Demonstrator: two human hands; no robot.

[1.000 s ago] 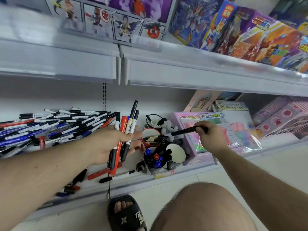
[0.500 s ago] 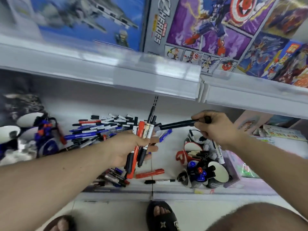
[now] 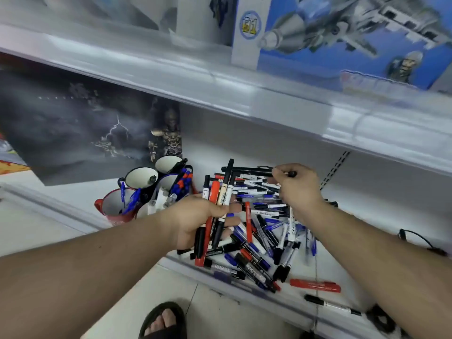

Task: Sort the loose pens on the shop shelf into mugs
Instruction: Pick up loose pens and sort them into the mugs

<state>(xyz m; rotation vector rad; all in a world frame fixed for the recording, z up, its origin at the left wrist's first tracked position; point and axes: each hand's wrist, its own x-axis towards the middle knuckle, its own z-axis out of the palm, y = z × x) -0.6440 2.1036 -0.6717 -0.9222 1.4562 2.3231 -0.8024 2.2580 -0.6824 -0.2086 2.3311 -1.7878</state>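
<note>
A heap of loose pens (image 3: 264, 216) in black, blue, red and white lies on the white shelf (image 3: 78, 201). My left hand (image 3: 195, 218) grips a bundle of several pens (image 3: 217, 204), black, red and white, held upright over the heap's left edge. My right hand (image 3: 296, 189) pinches a black pen (image 3: 247, 170) that lies level above the back of the heap. Left of the heap stands a cluster of mugs: a red mug (image 3: 115, 209) with blue pens in it, a black mug (image 3: 141, 178), and others behind with blue and red pens.
A dark picture box (image 3: 73, 128) stands behind the mugs. The upper shelf (image 3: 220, 77) overhangs with a blue toy box (image 3: 342, 37). A red marker (image 3: 315, 285) and a black pen (image 3: 332, 305) lie near the shelf's front edge. My sandalled foot (image 3: 163, 321) is on the floor below.
The view has swung left: the pen heap now lies under my hands and the left mug cluster has come close. My right hand carried the black pen away from the right-hand mugs.
</note>
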